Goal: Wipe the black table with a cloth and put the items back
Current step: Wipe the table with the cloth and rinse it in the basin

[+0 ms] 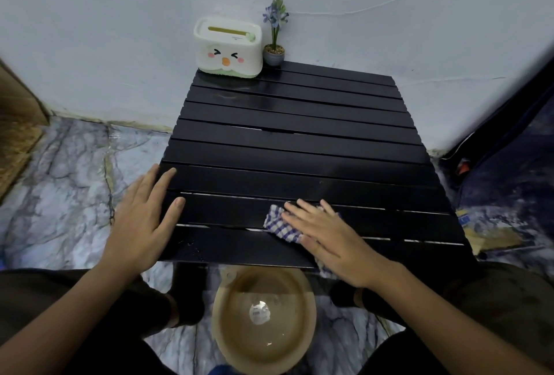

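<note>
- Below the black slatted table's (299, 146) near edge, I see a tan basin (263, 341) of water on the floor.
- On its near slats, my right hand (332, 242) presses flat, fingers straight, on the blue checked cloth (277, 224).
- At its near-left edge, my left hand (144, 218) rests open, holding nothing.
- At its far-left corner stand a white tissue box (227, 47) and a small potted flower (274, 44).

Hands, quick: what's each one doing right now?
Left hand: open, flat on the black table edge.
Right hand: open, pressing the checked cloth down.
</note>
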